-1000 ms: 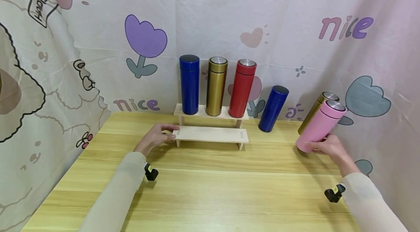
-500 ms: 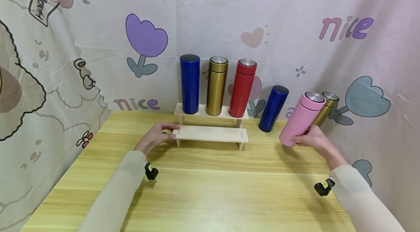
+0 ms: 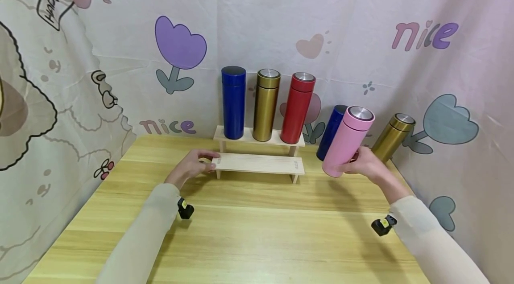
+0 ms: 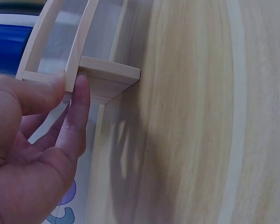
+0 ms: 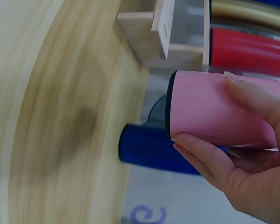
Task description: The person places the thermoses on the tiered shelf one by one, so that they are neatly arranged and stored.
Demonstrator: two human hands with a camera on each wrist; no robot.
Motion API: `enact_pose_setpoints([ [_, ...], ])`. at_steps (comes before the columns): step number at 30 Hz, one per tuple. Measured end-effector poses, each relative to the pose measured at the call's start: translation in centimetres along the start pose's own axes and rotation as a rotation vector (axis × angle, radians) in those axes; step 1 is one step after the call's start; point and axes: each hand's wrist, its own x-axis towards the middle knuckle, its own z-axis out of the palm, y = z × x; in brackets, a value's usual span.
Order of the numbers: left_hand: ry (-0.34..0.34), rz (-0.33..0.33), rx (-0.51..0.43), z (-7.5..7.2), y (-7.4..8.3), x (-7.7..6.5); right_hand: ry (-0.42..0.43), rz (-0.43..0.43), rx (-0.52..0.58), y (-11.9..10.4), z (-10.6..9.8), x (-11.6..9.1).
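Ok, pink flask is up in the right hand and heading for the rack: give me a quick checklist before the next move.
1. Grip: right hand wraps the lower half of the pink flask, thumb and fingers on opposite sides. Ok.
2. Flask clear of the table: base is in the air, flask tilted. Ok.
3. Lower shelf free: nothing stands on it. Ok.
4. Rack steadied: left hand pinches the shelf's left end. Ok.
5. Path: loose blue flask stands just behind the pink one; the gap between them is unclear. Cannot tell.
6. Lid seated: silver top looks flush, tightness not visible. Cannot tell.
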Motion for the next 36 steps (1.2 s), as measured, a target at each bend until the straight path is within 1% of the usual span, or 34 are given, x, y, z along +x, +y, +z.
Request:
enact_pose_setpoints([
  [4,-0.003,-0.003,0.003,0.1,0.1,-0.2,-0.026,-0.017,0.012,-0.8,0.6,0.2],
  [7,-0.008,-0.008,-0.005,0.2,0.2,-0.1,-0.030,-0.038,0.011,-1.3,1.1,0.5],
  [10,0.003,-0.010,0.002,0.1,0.1,0.1,-0.030,-0.059,0.013,-1.9,1.6,0.8],
  [13,0.003,0.011,0.027,-0.1,0.0,0.0,-0.040,-0.068,0.021,-2.5,2.1,1.0],
  [17,0.000,0.029,0.037,-0.1,0.0,-0.1,-0.051,-0.071,0.020,-3.0,2.8,1.3],
  [20,-0.003,0.030,0.029,-0.1,0.0,-0.1,-0.059,-0.069,0.013,-3.3,3.3,1.6],
  [26,-0.006,0.025,0.021,-0.1,0.1,-0.2,-0.098,-0.103,0.063,-3.9,4.2,2.2],
  [30,0.001,0.035,0.040,-0.1,0.0,-0.1,-0.101,-0.129,0.075,-4.5,4.8,2.4],
  [36,-0.001,0.046,0.041,-0.2,-0.2,0.0,-0.093,-0.133,0.054,-5.8,5.8,2.8],
])
